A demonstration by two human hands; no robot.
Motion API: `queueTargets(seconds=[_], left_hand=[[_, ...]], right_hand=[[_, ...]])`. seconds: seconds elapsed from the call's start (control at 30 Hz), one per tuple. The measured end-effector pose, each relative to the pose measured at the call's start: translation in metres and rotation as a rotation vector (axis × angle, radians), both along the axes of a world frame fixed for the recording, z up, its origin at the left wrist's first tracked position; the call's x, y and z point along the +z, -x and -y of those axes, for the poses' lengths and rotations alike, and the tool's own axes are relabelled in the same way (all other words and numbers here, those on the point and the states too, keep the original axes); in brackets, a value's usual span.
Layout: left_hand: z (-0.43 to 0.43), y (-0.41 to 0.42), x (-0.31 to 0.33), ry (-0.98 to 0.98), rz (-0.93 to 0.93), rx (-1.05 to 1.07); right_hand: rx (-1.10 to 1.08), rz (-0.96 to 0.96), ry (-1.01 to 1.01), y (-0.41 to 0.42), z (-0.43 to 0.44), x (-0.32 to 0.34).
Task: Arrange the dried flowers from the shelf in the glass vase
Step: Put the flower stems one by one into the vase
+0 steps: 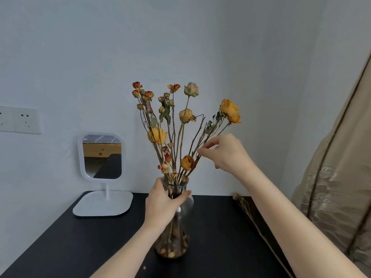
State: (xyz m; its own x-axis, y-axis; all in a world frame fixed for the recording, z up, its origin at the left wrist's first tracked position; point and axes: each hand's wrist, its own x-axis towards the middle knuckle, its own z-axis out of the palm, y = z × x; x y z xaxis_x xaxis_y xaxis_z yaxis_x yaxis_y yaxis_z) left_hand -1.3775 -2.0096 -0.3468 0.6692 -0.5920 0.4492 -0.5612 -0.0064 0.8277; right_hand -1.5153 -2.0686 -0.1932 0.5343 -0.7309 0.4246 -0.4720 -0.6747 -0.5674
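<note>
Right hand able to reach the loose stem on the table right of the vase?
Probably yes: loose stem lies uncovered below and right of the right hand, but that hand now pinches a flower stem above the vase.

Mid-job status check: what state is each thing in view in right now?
glass vase: upright on the black table.
dried flowers: standing in the vase, fanned out.
left hand: grips the vase neck.
right hand: pinches a flower stem on the right.
loose sprig: lying on the table, right of the vase.
mirror: upright on its stand.
</note>
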Motion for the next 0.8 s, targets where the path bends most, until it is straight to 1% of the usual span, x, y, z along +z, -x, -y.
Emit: queueTargets(seconds=[0.17, 0.27, 0.33, 0.4, 0.47, 0.63, 0.73, 0.8], left_hand=[[-0.011, -0.005, 0.004, -0.034, -0.101, -0.150], [-0.016, -0.001, 0.008, -0.072, -0.140, -0.170], [-0.024, 0.008, 0.004, -0.060, -0.113, -0.076], [-0.037, 0.024, -0.007, 0.003, -0.089, 0.108], [-0.051, 0.047, -0.021, 0.067, -0.075, 0.201], [-0.060, 0.111, -0.048, 0.066, -0.001, 0.039], [-0.045, 0.145, -0.061, 0.087, 0.046, -0.123], [-0.024, 0.164, -0.069, -0.010, 0.076, -0.269]], right_hand=[[-0.007, 0.128, -0.164, 0.057, 0.005, -0.038], [-0.051, 0.102, -0.271, 0.084, 0.019, -0.069], [-0.092, 0.071, -0.338, 0.102, 0.030, -0.092], [-0.146, 0.044, -0.376, 0.123, 0.043, -0.116], [-0.218, 0.021, -0.415, 0.144, 0.056, -0.139], [-0.403, -0.054, -0.469, 0.193, 0.078, -0.182], [-0.459, -0.156, -0.454, 0.212, 0.085, -0.199], [-0.493, -0.245, -0.447, 0.220, 0.091, -0.206]])
